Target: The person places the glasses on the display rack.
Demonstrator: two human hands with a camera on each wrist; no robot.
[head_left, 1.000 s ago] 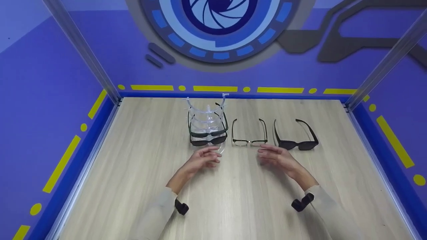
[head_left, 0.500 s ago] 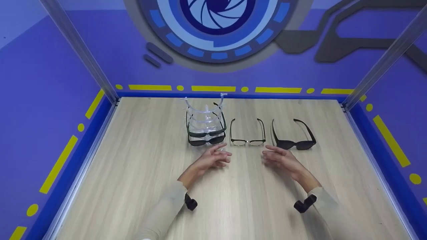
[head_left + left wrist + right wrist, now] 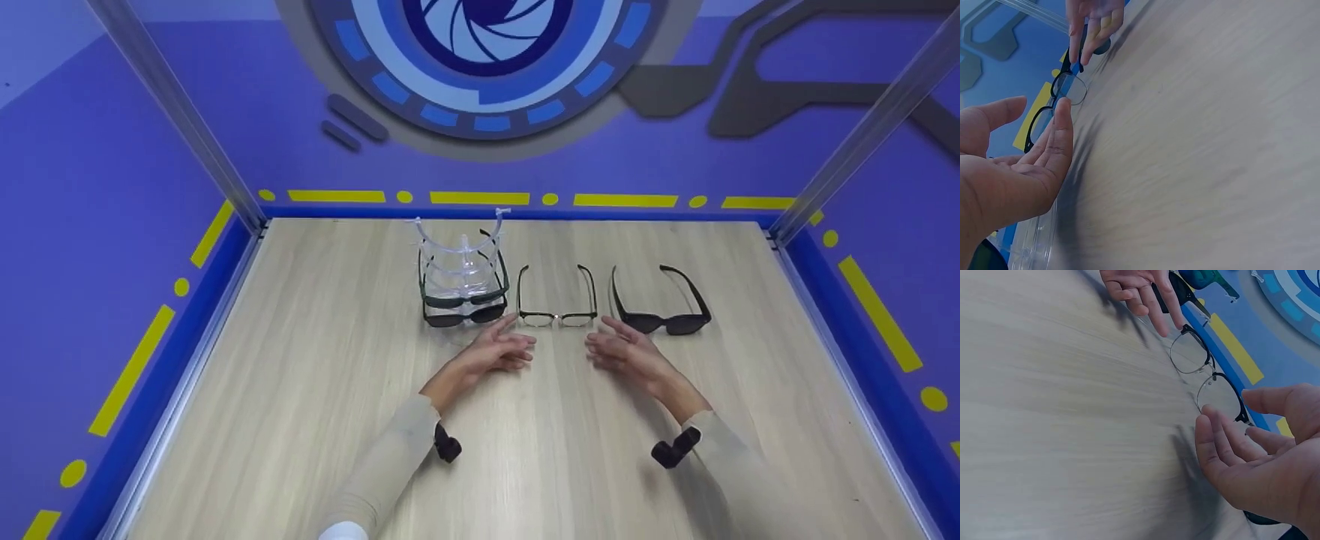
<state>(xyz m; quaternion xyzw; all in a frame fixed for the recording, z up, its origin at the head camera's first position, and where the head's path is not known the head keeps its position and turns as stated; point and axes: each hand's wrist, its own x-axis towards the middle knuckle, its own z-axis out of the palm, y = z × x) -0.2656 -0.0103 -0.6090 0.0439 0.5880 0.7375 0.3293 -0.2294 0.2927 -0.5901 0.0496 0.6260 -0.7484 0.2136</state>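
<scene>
Both hands have crept in since a moment ago: the left hand has slid inward, away from the rack side, and the right hand has nudged forward a touch, while the eyewear hasn't budged. From where I'm standing, neither grip has anything in it, fingers loosely spread, thumbs apart. Between and just beyond them are the browline eyeglasses, sitting on the bench, lenses toward the person, temples unfolded and pointing back.

What bugs me is the tight spacing. The left index finger is right by the lower sunglasses on the clear display rack, so a wide swing of that hand could clip them, maybe shove the rack and rattle the upper sunglasses too. Same on the other side: the right fingertips are near the loose black sunglasses, and I can't tell if they're touching. A careless sweep might spin those.

Then there's the pick itself, if it comes to that. Pinch the lenses and I'd expect smudges; lift one end sooner than the other and the frame could twist or a temple fold in.
</scene>
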